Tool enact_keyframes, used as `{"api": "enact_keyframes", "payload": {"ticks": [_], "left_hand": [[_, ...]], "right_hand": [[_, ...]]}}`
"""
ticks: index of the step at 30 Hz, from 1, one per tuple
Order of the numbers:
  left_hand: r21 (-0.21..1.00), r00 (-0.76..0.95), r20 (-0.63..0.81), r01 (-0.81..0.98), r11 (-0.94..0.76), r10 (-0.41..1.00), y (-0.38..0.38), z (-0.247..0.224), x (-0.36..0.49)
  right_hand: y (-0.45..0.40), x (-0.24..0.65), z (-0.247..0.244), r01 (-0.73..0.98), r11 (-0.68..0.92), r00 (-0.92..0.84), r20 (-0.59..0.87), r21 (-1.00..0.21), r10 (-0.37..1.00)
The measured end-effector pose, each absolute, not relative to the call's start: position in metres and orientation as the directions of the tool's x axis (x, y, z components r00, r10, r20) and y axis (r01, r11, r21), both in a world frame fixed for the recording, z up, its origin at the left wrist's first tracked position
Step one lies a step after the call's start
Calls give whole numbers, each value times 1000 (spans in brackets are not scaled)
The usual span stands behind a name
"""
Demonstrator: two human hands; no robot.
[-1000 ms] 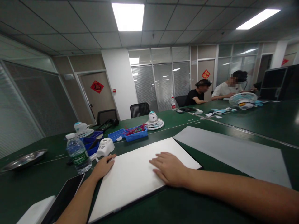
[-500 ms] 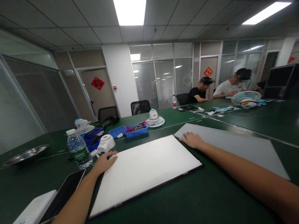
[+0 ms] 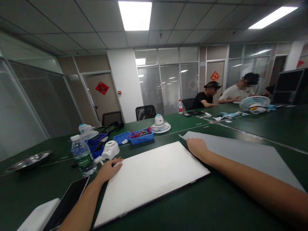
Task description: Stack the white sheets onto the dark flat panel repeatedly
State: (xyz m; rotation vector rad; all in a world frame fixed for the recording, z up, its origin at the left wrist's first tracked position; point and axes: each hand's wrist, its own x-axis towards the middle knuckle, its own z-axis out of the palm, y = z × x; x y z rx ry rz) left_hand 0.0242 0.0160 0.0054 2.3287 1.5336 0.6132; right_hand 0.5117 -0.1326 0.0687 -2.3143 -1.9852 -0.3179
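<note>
The right hand (image 3: 197, 149) has left the white panel (image 3: 149, 179), where it lay a second ago, and reached the left end of the grey sheet (image 3: 245, 157). Half a second ago its fingers were spread over that end; now they are curled in and seem to grasp it, though the fingertips are hidden. The sheet's corner bends up a little beside the fist. The work has thus apparently passed from the panel to handling the sheet.

The left hand (image 3: 109, 170) rests loosely on the panel's far left corner, as before, grasping nothing and perhaps steadying it.

The panel lies on the bench (image 3: 192, 205), the sheet just to its right. The bottle (image 3: 83, 157) stands near the left hand.
</note>
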Motion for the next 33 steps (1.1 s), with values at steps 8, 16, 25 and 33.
{"api": "enact_keyframes", "payload": {"ticks": [8,16,25,33], "left_hand": [[455,332,178,806,-377,926,20,1,23],[468,325,199,798,-381,925,10,9,28],[494,336,195,778,-388,921,11,8,25],[483,296,209,798,-362,932,13,6,23]], "right_hand": [[-190,388,48,943,324,-332,141,74,933],[-229,370,44,691,713,-659,303,-119,689],[-230,367,51,801,593,-563,231,-84,794],[-231,370,43,668,724,-657,320,-174,683]]}}
